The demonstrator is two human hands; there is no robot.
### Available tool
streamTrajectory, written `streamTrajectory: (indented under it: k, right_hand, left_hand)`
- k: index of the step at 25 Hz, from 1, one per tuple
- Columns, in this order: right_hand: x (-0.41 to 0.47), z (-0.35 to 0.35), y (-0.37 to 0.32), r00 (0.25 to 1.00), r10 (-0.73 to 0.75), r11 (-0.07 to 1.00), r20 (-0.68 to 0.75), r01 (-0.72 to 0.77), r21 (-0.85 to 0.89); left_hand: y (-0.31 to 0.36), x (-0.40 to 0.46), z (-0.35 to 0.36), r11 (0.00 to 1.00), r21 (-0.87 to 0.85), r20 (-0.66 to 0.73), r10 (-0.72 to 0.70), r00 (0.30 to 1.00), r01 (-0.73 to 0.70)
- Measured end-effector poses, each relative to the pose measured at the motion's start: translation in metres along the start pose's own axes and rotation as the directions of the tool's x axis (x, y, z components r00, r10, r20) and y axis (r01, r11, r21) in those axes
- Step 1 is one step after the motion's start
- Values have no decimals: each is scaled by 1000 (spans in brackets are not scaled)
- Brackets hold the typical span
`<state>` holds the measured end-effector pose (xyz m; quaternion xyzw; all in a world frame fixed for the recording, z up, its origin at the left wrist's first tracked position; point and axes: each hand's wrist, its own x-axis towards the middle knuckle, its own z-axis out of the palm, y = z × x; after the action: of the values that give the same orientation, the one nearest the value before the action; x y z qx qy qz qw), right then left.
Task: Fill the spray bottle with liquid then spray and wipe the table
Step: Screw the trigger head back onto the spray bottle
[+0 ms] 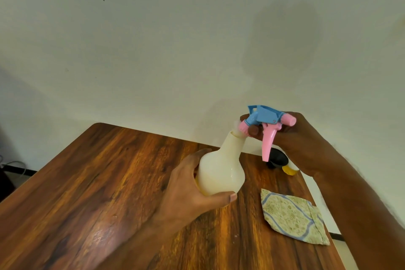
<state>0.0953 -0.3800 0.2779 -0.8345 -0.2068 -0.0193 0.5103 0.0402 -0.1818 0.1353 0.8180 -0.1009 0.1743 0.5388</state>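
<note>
Wooden table (92,182) bears folded cloth (292,217), black funnel (277,159)

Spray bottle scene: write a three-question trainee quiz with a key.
1. True or false: the sprayer head is screwed fully onto the bottle.
2. Which hand grips the bottle? A) left B) right
3. Fill in: the folded cloth lies on the ____.

Key: 1 false, it sits tilted at the neck; 2 A; 3 table.
</note>
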Motion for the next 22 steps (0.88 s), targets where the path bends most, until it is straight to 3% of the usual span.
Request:
streamTrajectory:
  k: [5, 7, 10, 18, 22]
  right_hand:
    - [-1, -1, 0, 997, -62, 990, -48, 55, -130]
    - [-1, -3, -3, 998, -41, 986, -43, 33, -164]
    - [1, -2, -8, 1000, 19, 999, -16, -19, -41]
    - [13, -18, -12, 990, 128, 967, 63, -110, -230]
    - [12, -13, -28, 991, 50, 975, 120, -22, -223]
  left_hand:
    - [5, 0, 3, 1000, -10, -21, 12, 1000, -13]
    - [6, 0, 3, 1000, -2, -19, 23, 1000, -23]
    - [8, -1, 3, 999, 28, -17, 36, 999, -36]
    - [16, 0, -2, 996, 67, -27, 54, 998, -52]
    - [21, 2, -4, 995, 84, -55, 63, 996, -59]
